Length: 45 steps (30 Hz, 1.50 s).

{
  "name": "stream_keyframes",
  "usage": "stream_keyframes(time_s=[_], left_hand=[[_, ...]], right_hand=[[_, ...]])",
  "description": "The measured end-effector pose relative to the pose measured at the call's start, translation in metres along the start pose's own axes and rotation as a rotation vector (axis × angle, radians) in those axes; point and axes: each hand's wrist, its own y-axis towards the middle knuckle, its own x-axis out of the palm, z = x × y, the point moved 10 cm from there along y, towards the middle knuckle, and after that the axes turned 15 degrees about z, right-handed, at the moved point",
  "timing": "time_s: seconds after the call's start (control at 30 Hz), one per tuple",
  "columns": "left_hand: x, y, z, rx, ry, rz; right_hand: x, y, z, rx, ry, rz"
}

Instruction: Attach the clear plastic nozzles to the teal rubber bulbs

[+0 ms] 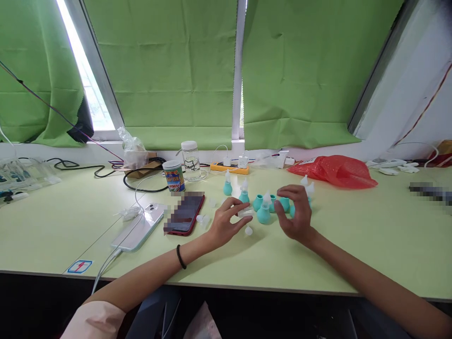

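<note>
Tube (246,212), clear, sits pinched between thumb and fingertips of my left hand (223,224), that grip narrowed onto it over the bench (257,268). My right hand (297,217) has its grip wide, thumb and curled fingers apart, with nothing between them that I can make out. Teal bulbs (258,203) stand about it, some partly hidden from me by the hand. Just right of the tube, one bulb stands upright with a white nozzle (267,198) on top. I see a small white tip (248,230) on the bench near the left thumb, and a red phone (186,214) farther left.
</note>
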Motion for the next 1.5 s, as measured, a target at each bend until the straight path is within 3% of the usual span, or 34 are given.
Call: stream_keyframes(time_s=[0.07, 0.23, 0.33, 0.53, 0.7, 0.83, 0.97, 1.07, 1.17, 1.27, 1.4, 1.5], left_hand=[[0.003, -0.001, -0.005, -0.034, 0.012, -0.027], [0.006, -0.003, -0.015, -0.103, 0.037, -0.066], [0.008, -0.005, -0.019, -0.139, 0.023, -0.083], [0.010, -0.007, -0.029, -0.290, -0.033, -0.091], [0.010, -0.006, -0.028, -0.310, -0.069, -0.085], [0.008, -0.007, -0.031, -0.371, -0.116, -0.059], [0.008, -0.010, -0.033, -0.417, -0.150, -0.068], [0.006, -0.009, -0.031, -0.418, -0.169, -0.055], [0.005, -0.008, -0.031, -0.419, -0.181, -0.044], [0.002, -0.004, -0.031, -0.416, -0.182, -0.015], [-0.006, 0.001, -0.034, -0.416, -0.161, 0.046], [-0.009, 0.002, -0.037, -0.443, -0.143, 0.064]], right_hand=[[0.010, 0.003, 0.017, -0.039, -0.231, -0.093], [0.039, -0.012, 0.055, -0.080, -0.713, -0.482], [0.047, -0.026, 0.061, -0.112, -0.789, -0.630], [0.055, -0.042, 0.058, -0.178, -0.791, -0.731], [0.059, -0.046, 0.058, -0.152, -0.719, -0.728], [0.055, -0.036, 0.057, -0.092, -0.639, -0.630], [0.035, -0.013, 0.053, -0.019, -0.556, -0.346], [0.013, 0.001, 0.041, 0.021, -0.347, -0.088], [-0.001, 0.005, 0.023, 0.029, -0.098, 0.025], [0.006, -0.003, -0.004, -0.009, 0.073, -0.074], [0.030, -0.028, -0.044, -0.096, 0.212, -0.369], [0.043, -0.043, -0.053, -0.101, 0.189, -0.507]])
